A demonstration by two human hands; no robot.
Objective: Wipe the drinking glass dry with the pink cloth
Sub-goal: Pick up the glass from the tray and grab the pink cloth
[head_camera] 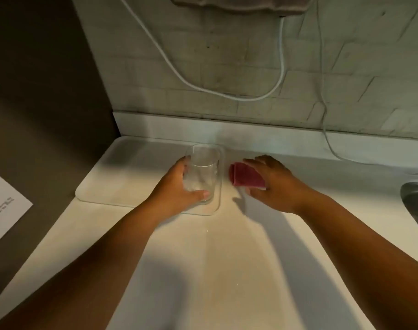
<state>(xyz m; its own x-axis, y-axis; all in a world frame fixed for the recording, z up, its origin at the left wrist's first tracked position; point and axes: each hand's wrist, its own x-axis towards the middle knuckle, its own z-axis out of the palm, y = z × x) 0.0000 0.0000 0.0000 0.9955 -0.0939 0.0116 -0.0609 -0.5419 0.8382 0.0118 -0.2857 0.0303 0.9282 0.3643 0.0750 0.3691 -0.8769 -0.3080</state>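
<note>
Pickup step: glass and cloth are being taken up, no wiping yet.

The drinking glass (202, 172) is wrapped by the left hand (179, 186), thumb across its near base, and is stood upright on the clear mat (103, 189). The pink cloth (245, 177) is lain folded just right of the glass, half covered by the right hand (272, 181), whose fingers are curled over it; whether it is pinched cannot be told. Next, judged: cloth gathered, glass lifted, cloth pushed inside. Glass is seen clear, empty, smeared low down.
</note>
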